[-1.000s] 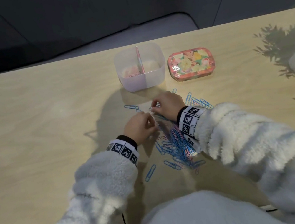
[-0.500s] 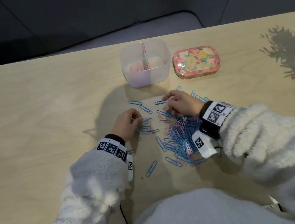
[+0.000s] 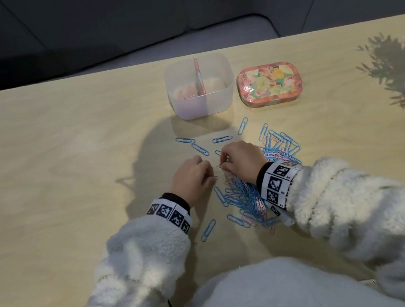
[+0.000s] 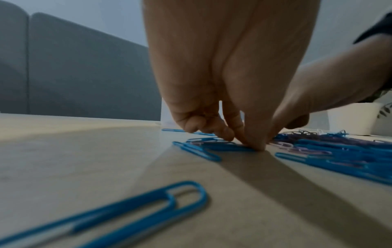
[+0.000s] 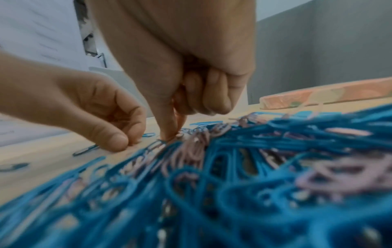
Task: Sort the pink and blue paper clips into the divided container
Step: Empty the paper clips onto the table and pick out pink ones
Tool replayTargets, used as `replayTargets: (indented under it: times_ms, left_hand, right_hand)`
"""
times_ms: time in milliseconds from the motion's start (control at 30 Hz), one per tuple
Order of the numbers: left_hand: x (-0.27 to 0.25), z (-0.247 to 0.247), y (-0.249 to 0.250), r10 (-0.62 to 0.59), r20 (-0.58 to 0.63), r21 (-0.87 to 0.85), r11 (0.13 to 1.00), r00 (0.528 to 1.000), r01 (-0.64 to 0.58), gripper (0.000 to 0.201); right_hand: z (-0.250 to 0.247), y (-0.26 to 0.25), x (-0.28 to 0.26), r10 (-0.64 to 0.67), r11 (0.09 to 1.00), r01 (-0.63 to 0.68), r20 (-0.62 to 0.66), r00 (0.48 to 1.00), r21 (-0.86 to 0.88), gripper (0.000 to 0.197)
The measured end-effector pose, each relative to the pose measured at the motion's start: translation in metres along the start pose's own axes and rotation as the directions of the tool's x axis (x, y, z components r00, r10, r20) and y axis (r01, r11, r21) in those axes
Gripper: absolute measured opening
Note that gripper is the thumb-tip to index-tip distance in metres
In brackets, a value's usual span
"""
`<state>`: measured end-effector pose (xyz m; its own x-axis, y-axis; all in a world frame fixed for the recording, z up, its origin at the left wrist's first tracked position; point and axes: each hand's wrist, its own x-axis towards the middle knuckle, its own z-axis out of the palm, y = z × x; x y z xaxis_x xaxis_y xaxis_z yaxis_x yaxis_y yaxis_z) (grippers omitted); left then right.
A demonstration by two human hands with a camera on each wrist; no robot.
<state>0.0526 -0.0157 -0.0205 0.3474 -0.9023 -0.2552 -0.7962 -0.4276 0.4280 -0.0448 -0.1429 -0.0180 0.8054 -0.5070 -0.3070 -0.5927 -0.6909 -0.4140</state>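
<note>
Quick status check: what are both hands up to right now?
Left hand and right hand both pinching at the clip pile. Divided container holds only pink clips. Nothing in the way.

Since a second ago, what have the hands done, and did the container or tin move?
Half a second ago the hands were apart; now the left hand has come back beside the right hand, both with fingertips down at the near edge of the clips. No clip visibly lifted. The container and tin stayed put.
</note>
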Motion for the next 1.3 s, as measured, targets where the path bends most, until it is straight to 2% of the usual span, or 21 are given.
replayTargets:
  times_ms: [100,167,267,333,400,467,500,533,567,600,667,733,767,833,933,1033,1133,1233,1300]
  left_hand:
    - [0.004,0.001,0.003,-0.017,-0.005,-0.025,1.0,1.0,0.017,0.016]
    - [0.004,-0.004,0.003,-0.035,0.0,-0.116,0.993,0.999,0.035,0.013]
    - [0.001,-0.018,-0.006,-0.11,-0.008,-0.359,0.928,0.994,0.1,0.01]
    - [-0.002,-0.027,-0.019,-0.16,-0.034,-0.473,0.872,0.986,0.125,0.015]
    - [-0.004,-0.032,-0.034,-0.228,-0.025,-0.582,0.795,0.973,0.171,0.024]
    - [-0.004,-0.035,-0.041,-0.311,0.021,-0.689,0.684,0.95,0.239,0.026]
    - [-0.005,-0.036,-0.041,-0.349,0.051,-0.729,0.627,0.936,0.274,0.027]
    - [-0.005,-0.036,-0.04,-0.367,0.07,-0.749,0.595,0.928,0.292,0.028]
    - [-0.005,-0.036,-0.039,-0.361,0.063,-0.743,0.605,0.93,0.285,0.027]
    - [-0.006,-0.035,-0.037,-0.33,0.035,-0.711,0.656,0.943,0.256,0.025]
    - [-0.006,-0.033,-0.034,-0.226,-0.007,-0.526,0.829,0.974,0.189,0.018]
    - [-0.006,-0.032,-0.031,-0.174,0.002,-0.278,0.946,0.985,0.167,0.004]
    - [-0.006,-0.032,-0.03,-0.152,0.009,-0.183,0.972,0.988,0.151,0.003]
    - [-0.007,-0.03,-0.028,-0.116,0.034,-0.048,0.992,0.993,0.118,0.012]
    - [-0.007,-0.028,-0.024,-0.1,0.032,0.013,0.995,0.994,0.1,0.015]
    - [-0.007,-0.027,-0.025,-0.086,0.031,0.023,0.996,0.996,0.086,0.014]
    - [-0.008,-0.025,-0.028,-0.102,0.071,-0.038,0.994,0.992,0.105,0.013]
    - [-0.012,-0.024,-0.033,-0.11,0.05,-0.127,0.985,0.993,0.115,0.012]
    - [-0.014,-0.026,-0.034,-0.111,0.004,-0.183,0.977,0.994,0.11,0.012]
  right_hand:
    - [-0.003,0.0,0.002,-0.015,1.0,0.016,0.094,0.996,-0.007,0.012]
    - [-0.005,0.003,0.004,-0.055,0.998,0.055,0.161,0.985,0.002,0.011]
    - [-0.016,0.009,0.007,-0.096,0.959,0.054,0.142,0.985,0.277,0.008]
    - [-0.025,0.014,0.007,-0.051,0.836,-0.019,0.112,0.992,0.548,0.016]
    - [-0.031,0.018,0.003,0.004,0.616,-0.113,0.14,0.99,0.779,0.018]
    - [-0.035,0.02,0.0,0.039,0.433,-0.19,0.193,0.98,0.881,0.015]
    - [-0.036,0.02,-0.001,0.048,0.395,-0.218,0.217,0.975,0.892,0.015]
    - [-0.036,0.02,-0.001,0.053,0.407,-0.238,0.237,0.97,0.882,0.014]
    - [-0.035,0.021,-0.001,0.048,0.473,-0.231,0.236,0.97,0.85,0.012]
    - [-0.034,0.021,-0.001,0.023,0.586,-0.178,0.203,0.979,0.791,0.013]
    - [-0.031,0.021,-0.001,-0.116,0.821,0.039,0.1,0.988,0.569,0.012]
    - [-0.028,0.02,-0.002,-0.235,0.949,0.199,0.127,0.964,0.246,0.007]
    - [-0.028,0.019,-0.003,-0.253,0.967,0.242,0.166,0.953,0.083,0.012]
    - [-0.029,0.017,-0.005,-0.278,0.94,0.314,0.236,0.931,-0.132,0.019]
    - [-0.028,0.014,-0.007,-0.314,0.88,0.39,0.283,0.906,-0.273,0.019]
    - [-0.029,0.012,-0.005,-0.283,0.873,0.388,0.342,0.896,-0.294,0.021]
    - [-0.038,0.007,0.004,-0.287,0.931,0.346,0.347,0.893,-0.119,0.017]
    - [-0.07,-0.014,0.031,-0.315,0.946,0.295,0.163,0.935,0.135,0.015]
    - [-0.097,-0.035,0.054,-0.316,0.933,0.313,-0.014,0.949,0.18,0.014]
